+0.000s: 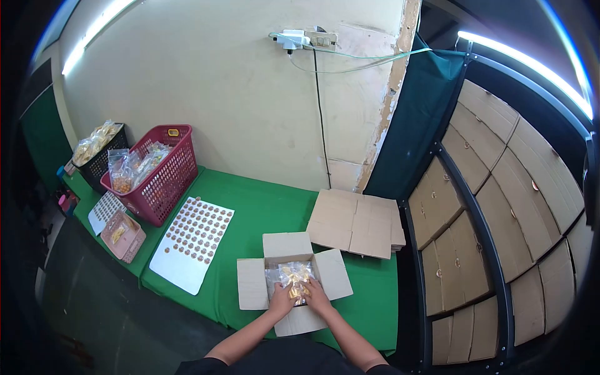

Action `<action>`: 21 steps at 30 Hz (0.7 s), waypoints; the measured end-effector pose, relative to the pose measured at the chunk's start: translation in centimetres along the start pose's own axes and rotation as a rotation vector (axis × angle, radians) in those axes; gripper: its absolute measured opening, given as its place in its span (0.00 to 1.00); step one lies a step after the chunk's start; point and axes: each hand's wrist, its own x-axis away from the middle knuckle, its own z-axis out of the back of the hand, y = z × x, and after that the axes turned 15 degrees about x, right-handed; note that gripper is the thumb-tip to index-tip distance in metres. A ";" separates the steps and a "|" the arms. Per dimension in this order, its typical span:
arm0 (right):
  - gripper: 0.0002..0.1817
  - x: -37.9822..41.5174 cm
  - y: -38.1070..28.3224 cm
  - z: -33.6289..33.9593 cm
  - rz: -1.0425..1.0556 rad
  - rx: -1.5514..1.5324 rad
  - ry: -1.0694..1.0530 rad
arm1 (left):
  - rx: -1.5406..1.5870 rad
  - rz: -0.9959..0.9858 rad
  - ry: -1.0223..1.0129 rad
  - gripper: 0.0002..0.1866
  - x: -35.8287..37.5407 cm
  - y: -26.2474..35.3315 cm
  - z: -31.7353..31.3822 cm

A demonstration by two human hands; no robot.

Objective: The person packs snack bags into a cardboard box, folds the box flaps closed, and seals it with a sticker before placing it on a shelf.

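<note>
An open cardboard box (252,284) stands on the green-covered table with its flaps folded outward. Inside lie clear plastic packets (296,271) with golden contents. My left hand (282,301) reaches into the box, its fingers curled onto the left side of a packet. From the right, my right hand (317,299) grips the same packet, with its fingertips close to the left ones. The undersides of both hands' fingers are hidden.
Flattened cardboard (353,222) is stacked behind the box. A sticker sheet (194,240), a maroon basket (165,181) of packets, a black basket (100,165) and a small pink basket (128,244) stand left. Boxes (519,187) fill the right-hand rack.
</note>
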 end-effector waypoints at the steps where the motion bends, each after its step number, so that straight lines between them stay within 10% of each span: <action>1: 0.28 0.0 0.0 -0.1 0.004 -0.005 -0.003 | -0.004 0.004 0.004 0.33 0.1 -0.1 0.0; 10: 0.25 1.0 1.2 3.0 -0.016 -0.216 0.181 | -0.042 -0.118 0.195 0.35 1.1 2.2 1.8; 15: 0.22 1.4 4.0 3.7 -0.344 -0.905 0.219 | 0.579 0.107 0.282 0.37 0.9 0.8 2.7; 21: 0.19 1.1 3.0 5.3 -0.360 -0.898 0.207 | 0.969 0.075 0.377 0.32 3.4 0.7 5.6</action>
